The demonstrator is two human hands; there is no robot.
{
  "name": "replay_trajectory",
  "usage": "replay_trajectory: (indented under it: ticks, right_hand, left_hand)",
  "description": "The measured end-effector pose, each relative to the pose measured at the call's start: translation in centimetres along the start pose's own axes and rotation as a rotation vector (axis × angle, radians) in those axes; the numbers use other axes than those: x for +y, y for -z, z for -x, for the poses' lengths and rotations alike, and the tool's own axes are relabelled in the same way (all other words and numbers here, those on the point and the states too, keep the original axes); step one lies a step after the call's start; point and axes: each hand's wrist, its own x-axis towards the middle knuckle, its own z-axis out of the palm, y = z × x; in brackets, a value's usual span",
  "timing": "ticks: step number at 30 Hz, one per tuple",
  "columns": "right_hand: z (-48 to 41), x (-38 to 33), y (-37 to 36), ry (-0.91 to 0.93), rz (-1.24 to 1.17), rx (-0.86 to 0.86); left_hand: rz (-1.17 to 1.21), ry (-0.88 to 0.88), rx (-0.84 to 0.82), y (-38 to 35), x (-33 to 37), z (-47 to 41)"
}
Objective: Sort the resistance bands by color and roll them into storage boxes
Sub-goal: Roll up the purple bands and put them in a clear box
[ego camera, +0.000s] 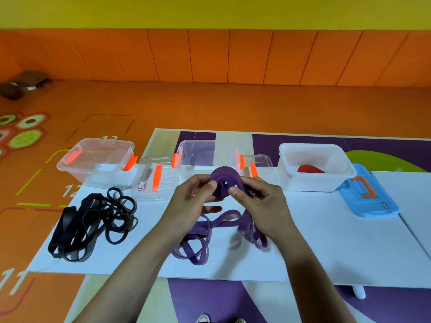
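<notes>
The left hand [193, 194] and right hand [258, 199] pinch the half-rolled purple band [224, 180] held up just before the middle clear box [205, 152], and if either thumb slips, that springy coil likely unwinds, tugged by its tangled tail [245, 226] on the white table [326, 229].

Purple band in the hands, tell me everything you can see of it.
The purple band is a flat, matte, rubbery-looking strip. Its upper part is wound into a coil of several layers, held above the white table and pinched between the left hand and the right hand. The loose rest hangs down and lies in tangled loops on the table; whether those loops are one band or more cannot be told.
</notes>
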Motion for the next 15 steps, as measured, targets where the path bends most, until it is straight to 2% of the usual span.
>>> replay_trajectory:
  ticks: [4,7,10,15]
  right_hand:
    - [-0.1,-1.1,1.4,-0.028,0.207,-0.158]
    - [0.0,-2.0,1.4,-0.051,0.232,-0.229]
    - [-0.1,-2.2,1.3,-0.031,0.234,-0.232]
    - [-0.2,-1.5,0.9,0.066,0.024,-0.144]
  left_hand:
    - [-0.460,-0.206,-0.005,2.0,1.1,0.1]
    - [-0.658,-0.284,-0.125,2.7,2.4,0.6]
    - [-0.642,-0.274,-0.193,3.1,2.9,0.9]
    - [-0.390,-0.256,-0.160,2.6,2.4,0.9]
